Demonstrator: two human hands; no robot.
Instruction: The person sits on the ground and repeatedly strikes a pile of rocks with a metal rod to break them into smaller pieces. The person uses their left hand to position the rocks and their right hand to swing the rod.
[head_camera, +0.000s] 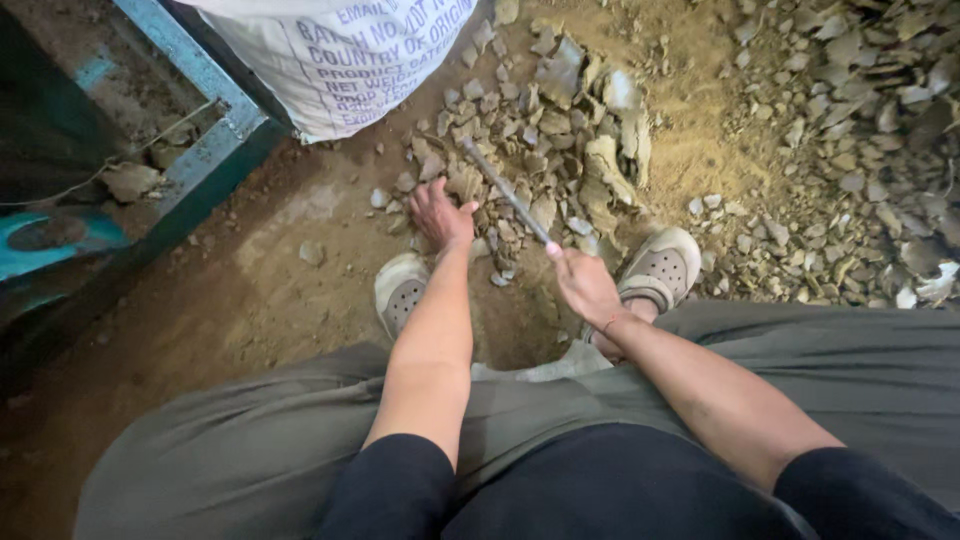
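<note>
Dim, warm light over sharp dirt, deep shadow at left (slight wide-angle bending at edges)

I wear a black top whose sleeves end above my elbows, leaving both forearms bare down to my left hand (440, 215) and right hand (585, 287). My loose trousers (250, 450) are olive-grey and spread wide across my knees. On my feet are pale beige perforated clogs (660, 268), dusty, with small round vent holes on top.
</note>
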